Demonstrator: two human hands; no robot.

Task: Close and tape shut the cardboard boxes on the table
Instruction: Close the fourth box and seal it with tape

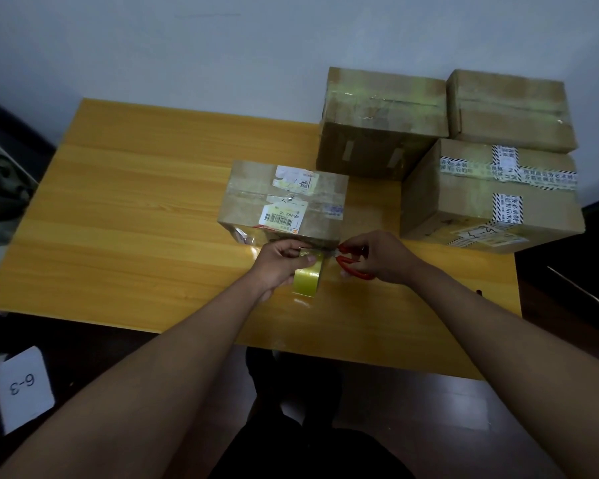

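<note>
Near box front: my left grip [284, 261] holds the tape roll [306, 276] against the small box [284, 198] at mid-desk [135, 202], keeping the strip taut.
Right grip [377, 257]: pinches red scissors [351, 261] beside it, ready to cut.

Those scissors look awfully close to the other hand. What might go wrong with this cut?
The right hand works the red-handled scissors right beside the left hand, so a slip might nick its fingers.

The left hand holds the tape roll against the near side of the small box; once cut, the loose end may curl back onto the roll.

The box looks light, so tugging might shift it.
</note>
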